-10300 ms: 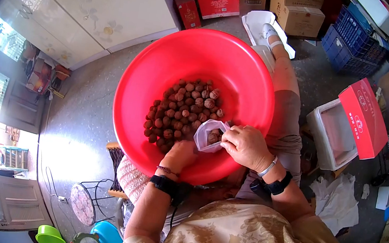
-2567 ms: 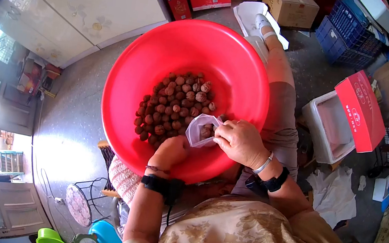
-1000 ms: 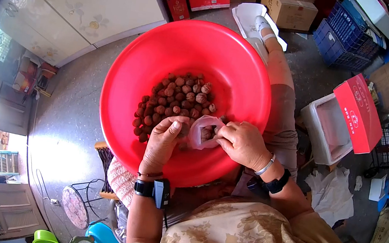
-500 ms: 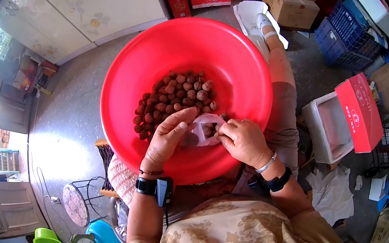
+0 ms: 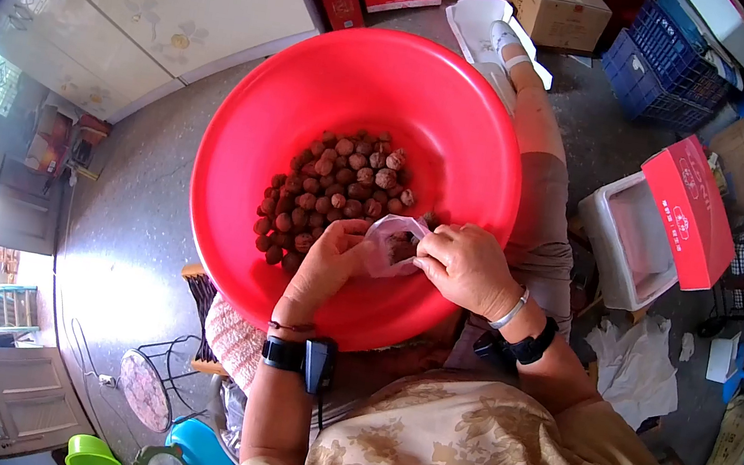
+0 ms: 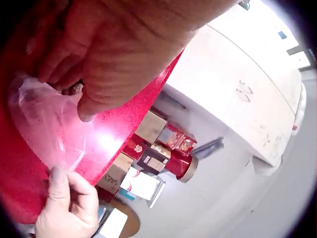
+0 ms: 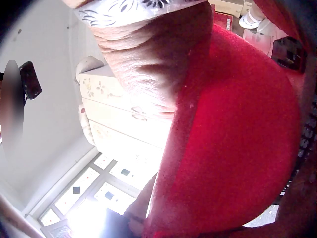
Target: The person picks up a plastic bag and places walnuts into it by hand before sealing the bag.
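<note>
A large red basin (image 5: 254, 119) rests across the person's lap with a pile of brown walnuts (image 5: 331, 183) in it. Over its near side, the right hand (image 5: 465, 268) pinches the rim of a thin clear plastic bag (image 5: 380, 258), keeping the mouth spread. Walnuts lie inside this bag. The left hand (image 5: 326, 262) is at the bag's left side, fingertips at the mouth. In the left wrist view, a walnut (image 6: 75, 89) shows between the left hand's curled fingers and thumb, mostly hidden by them. The right wrist view shows mainly the wrist and basin wall.
A white foam box (image 5: 625, 242) with a red lid stands on the right, near a crumpled white bag (image 5: 635, 368). Blue crates (image 5: 654, 82) and cartons (image 5: 562, 20) are stacked at the back. A round stool (image 5: 146, 391) stands at lower left.
The left hand was down among the walnuts, then rose holding something dark and blurred, and has come to the bag's mouth. The right hand keeps its pinch on the bag.
</note>
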`<state>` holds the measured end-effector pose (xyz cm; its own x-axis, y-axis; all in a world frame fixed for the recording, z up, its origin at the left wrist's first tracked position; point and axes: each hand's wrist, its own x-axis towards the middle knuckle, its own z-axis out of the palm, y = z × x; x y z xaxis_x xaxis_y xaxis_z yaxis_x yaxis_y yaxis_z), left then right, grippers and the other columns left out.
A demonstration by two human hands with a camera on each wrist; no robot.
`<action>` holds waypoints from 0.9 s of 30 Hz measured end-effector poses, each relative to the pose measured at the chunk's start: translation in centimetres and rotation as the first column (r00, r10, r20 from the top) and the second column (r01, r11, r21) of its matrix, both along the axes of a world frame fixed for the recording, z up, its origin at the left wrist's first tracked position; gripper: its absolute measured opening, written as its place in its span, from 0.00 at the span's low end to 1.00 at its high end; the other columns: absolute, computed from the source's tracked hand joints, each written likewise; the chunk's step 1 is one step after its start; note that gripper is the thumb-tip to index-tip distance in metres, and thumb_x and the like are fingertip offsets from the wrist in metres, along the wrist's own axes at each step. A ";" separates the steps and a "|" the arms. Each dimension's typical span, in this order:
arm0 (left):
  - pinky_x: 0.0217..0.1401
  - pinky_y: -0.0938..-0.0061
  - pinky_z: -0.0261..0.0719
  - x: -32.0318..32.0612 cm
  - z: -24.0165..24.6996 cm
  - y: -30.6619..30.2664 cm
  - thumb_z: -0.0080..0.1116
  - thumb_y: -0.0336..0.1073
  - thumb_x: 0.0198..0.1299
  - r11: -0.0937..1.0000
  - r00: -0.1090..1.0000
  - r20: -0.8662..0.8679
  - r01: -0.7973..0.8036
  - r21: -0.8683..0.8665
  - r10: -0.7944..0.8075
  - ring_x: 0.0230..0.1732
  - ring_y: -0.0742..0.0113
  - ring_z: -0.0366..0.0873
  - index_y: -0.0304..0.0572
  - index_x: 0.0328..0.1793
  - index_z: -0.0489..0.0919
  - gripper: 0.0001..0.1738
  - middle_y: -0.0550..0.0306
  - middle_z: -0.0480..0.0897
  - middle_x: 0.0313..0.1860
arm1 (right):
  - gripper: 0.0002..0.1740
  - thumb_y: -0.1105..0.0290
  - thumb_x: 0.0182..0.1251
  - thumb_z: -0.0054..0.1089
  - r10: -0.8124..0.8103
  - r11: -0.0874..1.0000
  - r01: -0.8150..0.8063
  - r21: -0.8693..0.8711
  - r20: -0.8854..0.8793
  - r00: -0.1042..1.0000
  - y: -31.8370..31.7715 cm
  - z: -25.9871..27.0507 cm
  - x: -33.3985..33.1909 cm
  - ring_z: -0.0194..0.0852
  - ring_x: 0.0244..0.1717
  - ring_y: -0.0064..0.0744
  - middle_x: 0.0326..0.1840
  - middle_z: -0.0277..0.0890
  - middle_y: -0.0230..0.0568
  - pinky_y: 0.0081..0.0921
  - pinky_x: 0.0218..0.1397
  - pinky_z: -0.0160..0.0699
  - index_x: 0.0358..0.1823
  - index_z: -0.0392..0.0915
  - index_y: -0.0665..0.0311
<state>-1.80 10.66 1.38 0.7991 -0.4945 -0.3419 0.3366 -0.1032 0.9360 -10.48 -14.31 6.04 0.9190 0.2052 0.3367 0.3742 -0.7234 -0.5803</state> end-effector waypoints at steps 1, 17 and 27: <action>0.65 0.64 0.87 -0.1 -0.4 -0.2 0.60 0.38 0.80 0.999 0.998 -0.029 0.048 -0.024 -0.049 0.58 0.62 0.85 0.33 0.78 0.68 0.27 0.49 0.83 0.61 | 0.08 0.66 0.67 0.70 0.000 1.000 0.000 0.002 -0.002 1.000 0.0 0.1 0.0 0.84 0.38 0.52 0.33 0.81 0.41 0.49 0.43 0.81 0.37 0.78 0.59; 0.56 0.50 0.84 0.3 -5.5 0.7 0.59 0.37 0.69 0.802 0.873 0.360 0.059 0.595 -0.331 0.54 0.33 0.86 0.34 0.55 0.87 0.16 0.32 0.88 0.50 | 0.09 0.65 0.69 0.68 -0.014 1.000 0.014 0.005 0.001 1.000 0.0 -0.2 -0.1 0.84 0.38 0.50 0.34 0.82 0.40 0.47 0.43 0.81 0.38 0.78 0.60; 0.59 0.53 0.86 -0.8 -4.0 0.4 0.69 0.37 0.64 0.613 0.775 0.188 0.299 0.731 -0.603 0.57 0.41 0.89 0.39 0.65 0.84 0.23 0.37 0.89 0.55 | 0.09 0.65 0.69 0.69 -0.005 1.000 0.005 -0.006 0.025 1.000 -0.2 -0.4 -0.1 0.85 0.39 0.49 0.34 0.82 0.39 0.46 0.44 0.80 0.38 0.77 0.59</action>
<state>-2.60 11.10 -2.59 0.6617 -0.6103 -0.4355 -0.2901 -0.7441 0.6018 -10.62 -14.47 5.60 0.9113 0.2024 0.3586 0.3848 -0.7287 -0.5665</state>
